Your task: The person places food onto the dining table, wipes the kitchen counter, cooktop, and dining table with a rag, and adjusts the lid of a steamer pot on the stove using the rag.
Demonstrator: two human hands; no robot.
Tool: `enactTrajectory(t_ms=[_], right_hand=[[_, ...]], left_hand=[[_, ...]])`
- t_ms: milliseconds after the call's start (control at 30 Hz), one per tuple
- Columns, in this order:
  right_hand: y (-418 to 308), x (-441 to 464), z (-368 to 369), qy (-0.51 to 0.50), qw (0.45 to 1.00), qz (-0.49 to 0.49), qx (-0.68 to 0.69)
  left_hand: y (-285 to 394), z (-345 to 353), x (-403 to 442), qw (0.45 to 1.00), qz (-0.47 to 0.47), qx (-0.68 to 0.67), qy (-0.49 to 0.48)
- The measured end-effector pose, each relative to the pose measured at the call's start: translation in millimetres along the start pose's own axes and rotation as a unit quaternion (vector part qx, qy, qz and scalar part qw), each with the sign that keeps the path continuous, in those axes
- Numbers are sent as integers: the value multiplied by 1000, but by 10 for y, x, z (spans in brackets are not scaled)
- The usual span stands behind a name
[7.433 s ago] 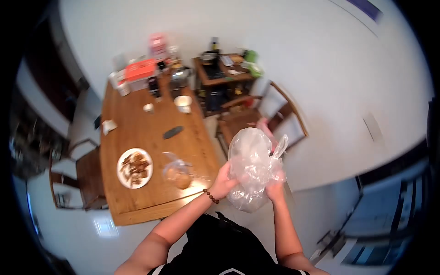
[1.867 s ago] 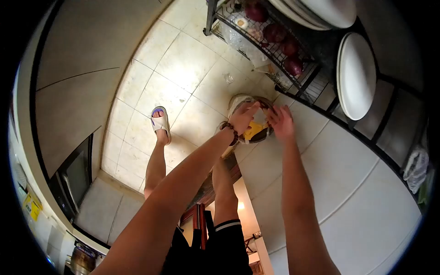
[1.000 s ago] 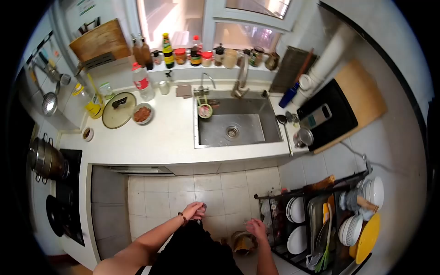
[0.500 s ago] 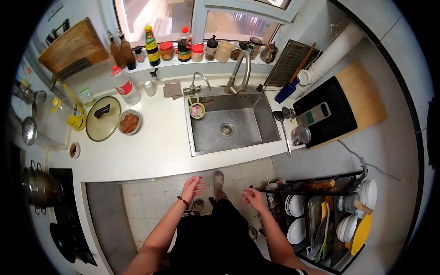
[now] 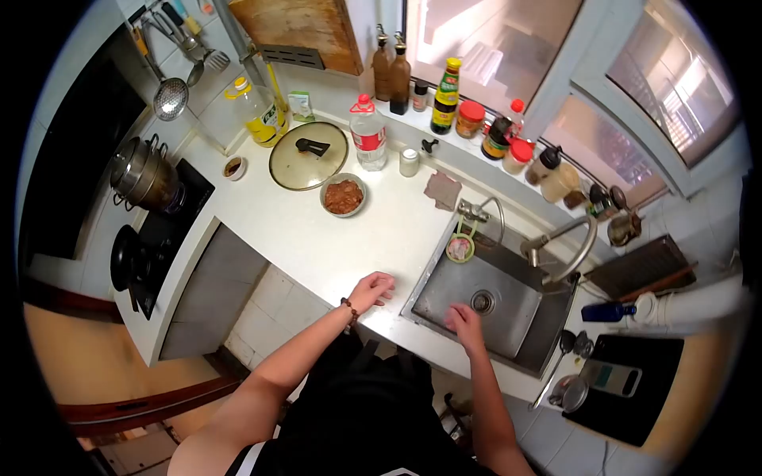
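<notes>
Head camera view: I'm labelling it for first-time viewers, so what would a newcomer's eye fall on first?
Probably the steel sink, set into the pale counter right of centre, with the right hand at its near edge. Next, the bowl of reddish-brown food beside the round glass lid, farther left. Then the yellow-capped bottle, standing among jars on the windowsill.

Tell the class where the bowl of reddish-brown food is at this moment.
In the head view, the bowl sits on the white counter, left of the sink, just in front of the glass lid and the red-capped bottle.
</notes>
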State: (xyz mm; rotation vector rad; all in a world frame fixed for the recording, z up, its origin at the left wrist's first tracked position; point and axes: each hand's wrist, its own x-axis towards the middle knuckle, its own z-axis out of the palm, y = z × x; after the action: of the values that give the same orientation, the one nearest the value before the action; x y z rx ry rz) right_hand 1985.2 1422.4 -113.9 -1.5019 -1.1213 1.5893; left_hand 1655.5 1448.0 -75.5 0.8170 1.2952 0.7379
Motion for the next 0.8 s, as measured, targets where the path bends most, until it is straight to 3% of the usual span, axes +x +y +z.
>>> enactTrajectory(t_ms=[167, 233, 300, 367, 433, 500, 533, 633, 700, 767, 800], right_hand=[[-724, 1603, 587, -5, 961, -185, -206], [-1091, 2307, 811, 9, 947, -195, -255], [-1059, 3165, 845, 43, 877, -268, -396], [-1405, 3467, 1117, 104, 856, -256, -437], [-1338, 3772, 1282, 162, 829, -240, -479], [-1059, 4052, 1366, 204, 722, -233, -618], [-1033, 4145, 1457, 227, 764, -253, -548], [-1031, 4026, 1730, 207, 780, -259, -531], [-1195, 3734, 2010, 157, 787, -268, -533], [-1478, 3636, 2170, 120, 869, -199, -437], [-1457, 3683, 2210, 122, 870, -194, -436]], left_hand=[[233, -405, 550, 999, -19, -7, 43], [212, -541, 1024, 977, 90, 179, 67], [428, -609, 1466, 962, 138, 225, 69], [787, -716, 1796, 955, 132, 261, 48], [831, -826, 2196, 934, 218, 284, 18], [850, -957, 2429, 922, 227, 312, -14], [936, -1038, 2469, 915, 211, 342, -31], [1029, -1214, 2435, 902, 182, 384, -84], [931, -1369, 2384, 893, 226, 384, -67], [875, -1539, 2307, 891, 234, 383, -70], [818, -1581, 2271, 878, 245, 405, -65]])
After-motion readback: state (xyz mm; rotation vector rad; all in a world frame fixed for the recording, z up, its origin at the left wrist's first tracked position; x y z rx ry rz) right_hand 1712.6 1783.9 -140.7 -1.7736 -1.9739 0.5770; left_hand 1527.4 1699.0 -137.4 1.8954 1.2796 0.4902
